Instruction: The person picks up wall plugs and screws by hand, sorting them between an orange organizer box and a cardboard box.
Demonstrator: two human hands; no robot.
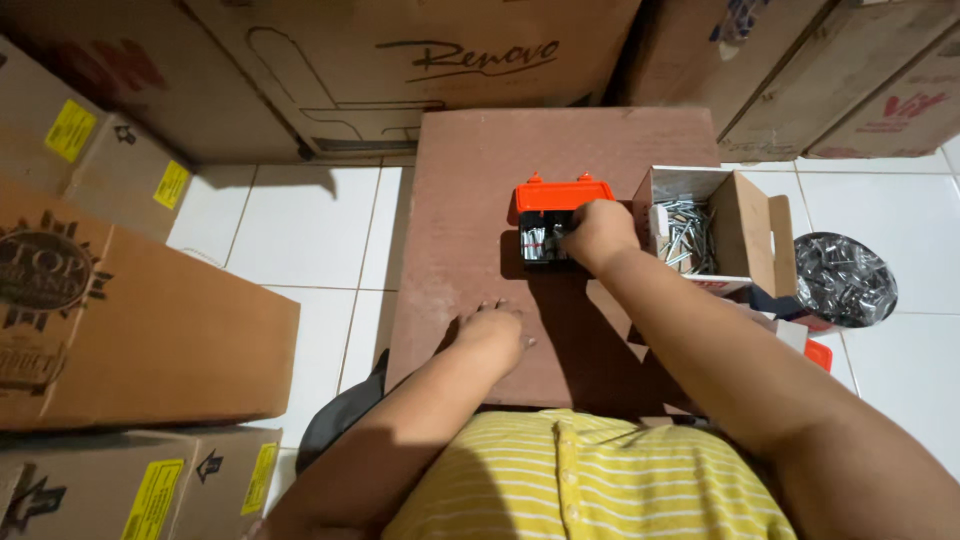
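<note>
The right hand [598, 232] covers the small black case [543, 243] with its orange lid [563, 193] — fingers bunched inside, their grip hidden. At seven o'clock of it, the left hand [492, 335] lies flat on the brown board [460, 200], fingers slightly apart — the screw box [700, 235] sits at three o'clock.

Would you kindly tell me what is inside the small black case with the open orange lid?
The small black case holds shiny metal pieces, perhaps screws. The right hand rests over its right part, hiding what lies there.
</note>
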